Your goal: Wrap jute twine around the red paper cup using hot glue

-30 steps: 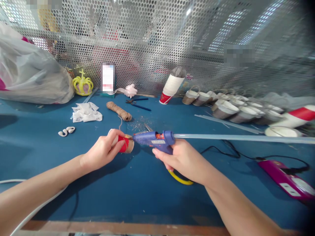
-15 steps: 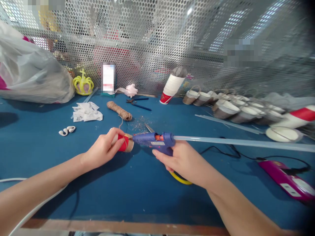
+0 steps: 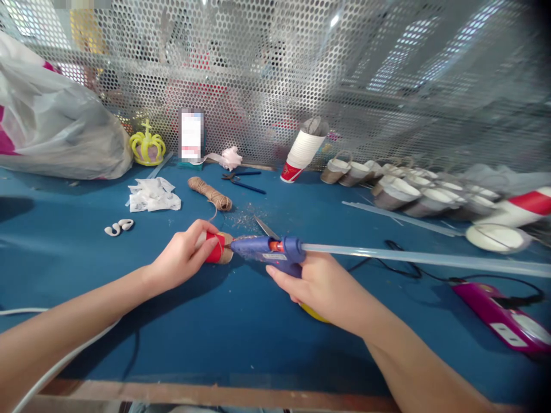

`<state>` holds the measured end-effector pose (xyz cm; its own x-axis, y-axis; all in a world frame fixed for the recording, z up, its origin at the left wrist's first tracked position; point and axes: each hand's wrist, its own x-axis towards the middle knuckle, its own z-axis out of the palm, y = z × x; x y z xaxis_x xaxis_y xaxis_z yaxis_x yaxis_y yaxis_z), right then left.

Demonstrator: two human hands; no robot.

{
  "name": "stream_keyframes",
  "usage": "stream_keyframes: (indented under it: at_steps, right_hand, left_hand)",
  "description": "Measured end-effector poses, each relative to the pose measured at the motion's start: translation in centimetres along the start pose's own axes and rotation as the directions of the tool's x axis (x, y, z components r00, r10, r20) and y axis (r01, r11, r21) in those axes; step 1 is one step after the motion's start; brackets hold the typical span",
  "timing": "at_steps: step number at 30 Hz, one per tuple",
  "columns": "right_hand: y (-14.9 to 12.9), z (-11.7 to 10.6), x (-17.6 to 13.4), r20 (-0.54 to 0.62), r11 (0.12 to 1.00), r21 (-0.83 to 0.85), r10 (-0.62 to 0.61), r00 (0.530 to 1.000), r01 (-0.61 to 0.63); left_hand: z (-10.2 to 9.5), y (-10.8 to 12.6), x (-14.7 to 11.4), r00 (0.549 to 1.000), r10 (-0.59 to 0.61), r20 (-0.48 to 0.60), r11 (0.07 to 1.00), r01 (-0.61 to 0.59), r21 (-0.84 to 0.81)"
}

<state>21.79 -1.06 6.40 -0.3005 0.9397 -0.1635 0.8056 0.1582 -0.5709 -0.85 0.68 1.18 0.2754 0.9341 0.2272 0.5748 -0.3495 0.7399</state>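
My left hand (image 3: 188, 250) is closed around a red and white paper cup (image 3: 213, 252) lying on its side, its right end wrapped in brown twine. A strand runs from the cup back to a twine bundle (image 3: 209, 193). My right hand (image 3: 316, 280) grips a blue hot glue gun (image 3: 267, 252), whose nozzle meets the twine-wrapped part of the cup. From the gun's rear a long clear glue stick (image 3: 413, 257) sticks out to the right. Scissors (image 3: 266, 228) with a yellow handle lie partly hidden beneath the gun and my right hand.
Pliers (image 3: 243, 182), white lace (image 3: 154, 195) and a yellow crown (image 3: 147, 146) sit toward the back. Stacked paper cups (image 3: 305, 150) lean near the mesh wall. Several twine-wrapped cups (image 3: 394, 192) crowd the right. A purple power strip (image 3: 501, 318) with a black cord lies at front right.
The glue gun's rear has dipped slightly, and the glue stick now slopes a little lower. My left hand keeps its hold on the cup; the nozzle remains at the twine.
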Motion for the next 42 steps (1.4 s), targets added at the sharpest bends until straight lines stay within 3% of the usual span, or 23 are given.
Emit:
stream_keyframes:
  at_steps: [5, 13, 23, 27, 33, 42]
  right_hand:
    - [0.0, 0.2, 0.0, -0.031, 0.992, -0.098, -0.078, 0.996, 0.074]
    - [0.0, 0.1, 0.1, -0.056, 0.988, -0.139, -0.082, 0.995, 0.073]
    - [-0.2, 0.0, 0.2, -0.048, 0.991, -0.101, -0.096, 0.994, 0.091]
    - [-0.1, -0.2, 0.6, -0.044, 0.996, -0.016, -0.09, 0.995, 0.089]
    - [-0.2, -0.3, 1.0, -0.024, 0.99, 0.101, -0.094, 0.995, 0.096]
    - [-1.1, -0.3, 1.3, -0.03, 0.992, 0.109, -0.059, 0.998, 0.062]
  left_hand:
    - [-0.1, 0.2, 0.1, 0.998, -0.055, -0.009, 0.998, 0.055, -0.002]
    - [-0.1, 0.1, 0.0, 0.999, -0.042, -0.006, 0.999, 0.042, -0.014]
    - [0.0, 0.0, 0.0, 1.0, -0.008, -0.011, 1.0, 0.008, 0.004]
    - [0.1, -0.2, -0.2, 0.998, 0.061, 0.001, 0.997, -0.061, 0.057]
    - [0.3, -0.1, -0.4, 0.997, 0.066, 0.031, 0.994, -0.068, 0.08]
    - [0.2, 0.0, -0.4, 0.993, 0.115, 0.026, 0.987, -0.118, 0.111]
